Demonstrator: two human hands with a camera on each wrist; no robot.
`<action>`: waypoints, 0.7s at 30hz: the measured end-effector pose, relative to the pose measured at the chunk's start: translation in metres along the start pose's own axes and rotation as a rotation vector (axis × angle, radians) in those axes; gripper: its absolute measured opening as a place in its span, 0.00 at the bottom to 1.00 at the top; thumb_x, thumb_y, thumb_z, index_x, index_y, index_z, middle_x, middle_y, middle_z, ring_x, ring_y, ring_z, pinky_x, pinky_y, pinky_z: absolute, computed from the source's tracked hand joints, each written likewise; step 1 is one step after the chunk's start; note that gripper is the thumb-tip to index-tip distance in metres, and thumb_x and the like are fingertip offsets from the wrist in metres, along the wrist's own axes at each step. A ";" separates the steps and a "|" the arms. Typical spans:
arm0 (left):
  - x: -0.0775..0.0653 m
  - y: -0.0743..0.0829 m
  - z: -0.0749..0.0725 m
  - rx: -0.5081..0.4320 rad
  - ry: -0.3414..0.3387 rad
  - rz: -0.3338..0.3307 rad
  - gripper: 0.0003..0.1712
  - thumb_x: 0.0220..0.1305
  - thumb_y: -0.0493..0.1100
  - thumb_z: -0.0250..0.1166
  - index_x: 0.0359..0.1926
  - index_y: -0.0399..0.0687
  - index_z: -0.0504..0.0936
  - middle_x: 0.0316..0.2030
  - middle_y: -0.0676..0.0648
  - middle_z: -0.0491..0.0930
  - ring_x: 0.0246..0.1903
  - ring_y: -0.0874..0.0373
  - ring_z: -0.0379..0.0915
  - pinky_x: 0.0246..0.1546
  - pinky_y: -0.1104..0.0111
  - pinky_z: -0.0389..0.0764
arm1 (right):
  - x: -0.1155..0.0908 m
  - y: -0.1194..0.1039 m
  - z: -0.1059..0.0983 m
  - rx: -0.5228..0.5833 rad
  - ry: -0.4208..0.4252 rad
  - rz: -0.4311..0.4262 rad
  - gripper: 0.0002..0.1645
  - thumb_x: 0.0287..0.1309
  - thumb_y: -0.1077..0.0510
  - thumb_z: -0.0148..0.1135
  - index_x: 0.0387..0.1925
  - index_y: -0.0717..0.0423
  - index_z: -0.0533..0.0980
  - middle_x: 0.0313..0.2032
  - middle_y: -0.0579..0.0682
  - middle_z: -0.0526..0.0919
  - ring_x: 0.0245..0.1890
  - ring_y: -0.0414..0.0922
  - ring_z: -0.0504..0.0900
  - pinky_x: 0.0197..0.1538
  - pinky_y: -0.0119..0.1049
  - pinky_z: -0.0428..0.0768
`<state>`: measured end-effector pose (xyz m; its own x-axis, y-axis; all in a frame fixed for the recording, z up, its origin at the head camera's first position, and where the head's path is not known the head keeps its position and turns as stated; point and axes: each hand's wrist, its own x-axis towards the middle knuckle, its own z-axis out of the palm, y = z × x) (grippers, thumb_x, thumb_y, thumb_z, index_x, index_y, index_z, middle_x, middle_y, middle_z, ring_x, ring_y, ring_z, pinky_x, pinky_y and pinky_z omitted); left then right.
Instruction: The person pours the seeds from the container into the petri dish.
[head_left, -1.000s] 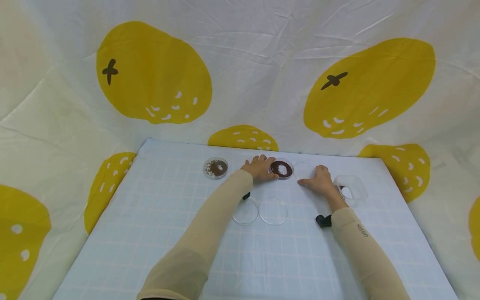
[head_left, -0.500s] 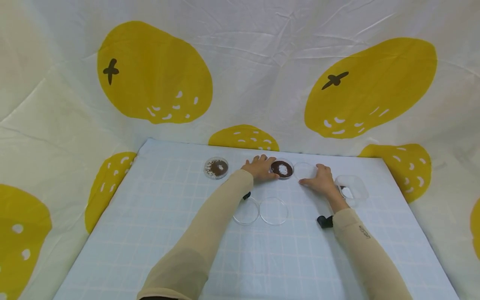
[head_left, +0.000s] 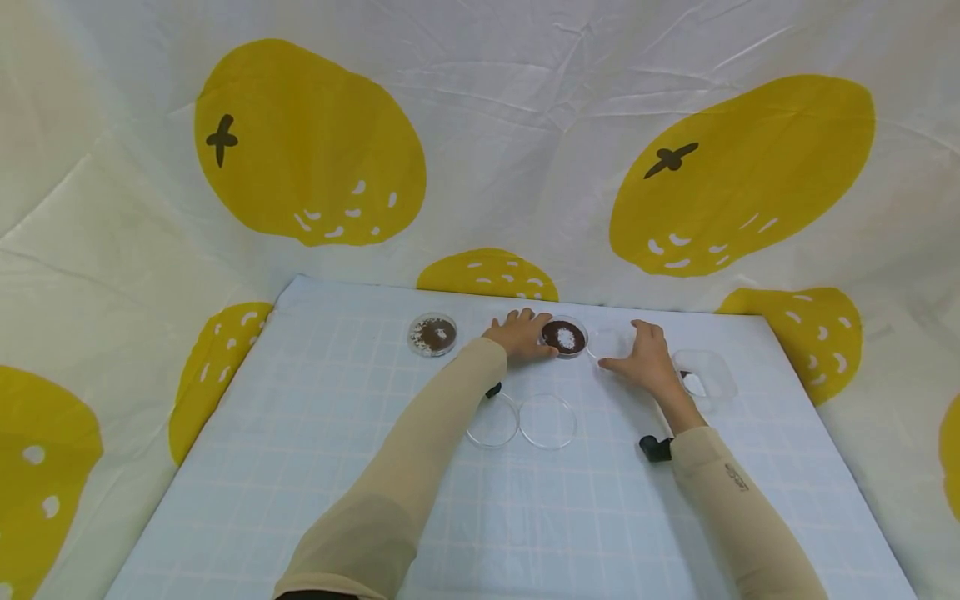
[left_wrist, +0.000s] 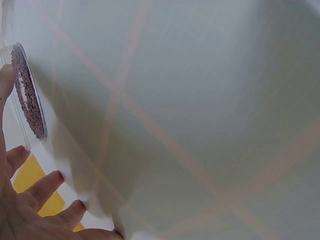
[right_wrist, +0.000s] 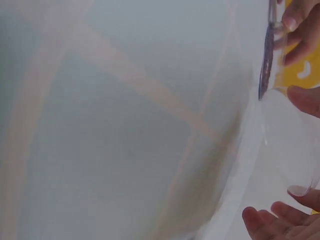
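Note:
At the back of the table, my left hand (head_left: 519, 336) holds a round petri dish (head_left: 564, 337) between thumb and index finger. Dark brown granules with a white patch in the middle fill this dish. Its other fingers spread apart in the left wrist view, near the dish's edge (left_wrist: 29, 95). Just to the right, my right hand (head_left: 643, 360) pinches a clear petri dish part (right_wrist: 287, 140) by its rim, thumb on one side and index finger opposite. That clear piece is tilted beside the filled dish; whether it is a lid or a base, I cannot tell.
Another petri dish (head_left: 432, 334) with brown and pale granules stands to the left. Two clear round dish parts (head_left: 547, 422) lie side by side in front. A clear plastic box (head_left: 705, 375) with something dark and white sits right of my right hand.
My right hand has shifted slightly to the right, and the clear dish part in it has tipped up from lying flat. The left hand and the filled dish have stayed put.

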<state>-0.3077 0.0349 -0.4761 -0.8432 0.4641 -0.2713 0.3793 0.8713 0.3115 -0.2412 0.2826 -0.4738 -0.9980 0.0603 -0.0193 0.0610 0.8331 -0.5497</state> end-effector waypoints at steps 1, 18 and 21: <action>0.000 0.000 0.000 0.000 -0.002 -0.002 0.46 0.66 0.72 0.57 0.78 0.64 0.55 0.73 0.46 0.57 0.73 0.44 0.49 0.68 0.36 0.50 | 0.000 -0.001 -0.001 -0.002 0.005 -0.010 0.61 0.49 0.50 0.77 0.70 0.76 0.52 0.66 0.79 0.53 0.65 0.71 0.59 0.66 0.64 0.61; -0.003 0.002 -0.002 -0.004 0.009 0.001 0.45 0.66 0.71 0.58 0.77 0.63 0.57 0.73 0.45 0.58 0.73 0.43 0.49 0.67 0.36 0.50 | 0.007 -0.004 0.002 0.058 0.032 -0.124 0.61 0.48 0.45 0.78 0.72 0.69 0.55 0.68 0.72 0.57 0.66 0.66 0.60 0.67 0.62 0.62; -0.004 0.002 -0.003 -0.007 0.011 0.000 0.45 0.66 0.70 0.59 0.77 0.63 0.57 0.73 0.45 0.59 0.73 0.43 0.50 0.67 0.36 0.50 | 0.008 -0.006 0.004 0.073 0.046 -0.147 0.61 0.48 0.45 0.78 0.73 0.67 0.55 0.68 0.70 0.59 0.63 0.65 0.64 0.64 0.62 0.67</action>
<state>-0.3044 0.0347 -0.4718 -0.8474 0.4622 -0.2612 0.3766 0.8701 0.3178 -0.2493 0.2757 -0.4744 -0.9941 -0.0330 0.1036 -0.0892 0.7925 -0.6033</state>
